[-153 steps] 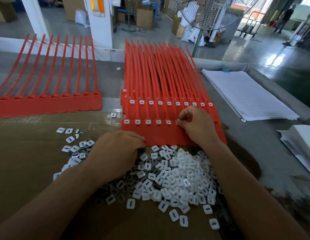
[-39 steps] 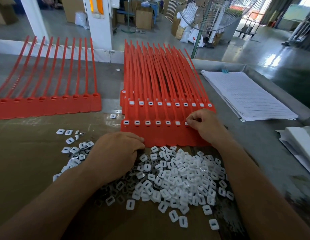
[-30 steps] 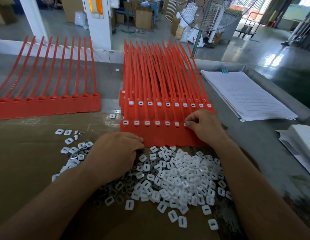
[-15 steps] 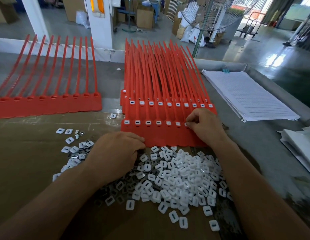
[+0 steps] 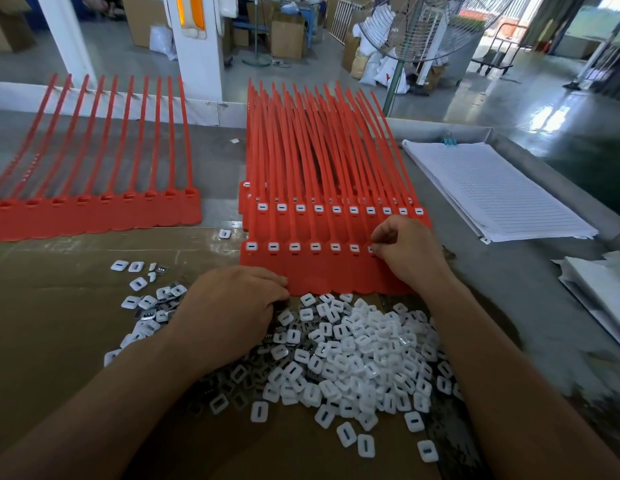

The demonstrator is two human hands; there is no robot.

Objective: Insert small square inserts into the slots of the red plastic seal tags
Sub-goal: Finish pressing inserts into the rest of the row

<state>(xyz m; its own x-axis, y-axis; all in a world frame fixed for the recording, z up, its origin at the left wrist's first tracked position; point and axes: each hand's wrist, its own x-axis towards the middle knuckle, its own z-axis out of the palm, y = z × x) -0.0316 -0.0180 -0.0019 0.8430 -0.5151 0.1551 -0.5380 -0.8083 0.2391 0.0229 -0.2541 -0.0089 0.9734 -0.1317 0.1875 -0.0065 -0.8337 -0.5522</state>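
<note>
My right hand (image 5: 407,252) pinches an insert (image 5: 371,250) at a front-row slot of the red seal tags (image 5: 322,271). I'd seat it square, then press flush. My left hand (image 5: 232,308) is curled on the insert pile (image 5: 353,344); can't tell if it holds any.

Right hand (image 5: 409,252) fingertips pinched at a slot on the front strip of red seal tags (image 5: 322,268). Left hand (image 5: 228,313) palm-down on the pile of white inserts (image 5: 357,355), fingers curled. Unfilled strip (image 5: 93,216) further left; lined paper stack (image 5: 492,192) right.
</note>
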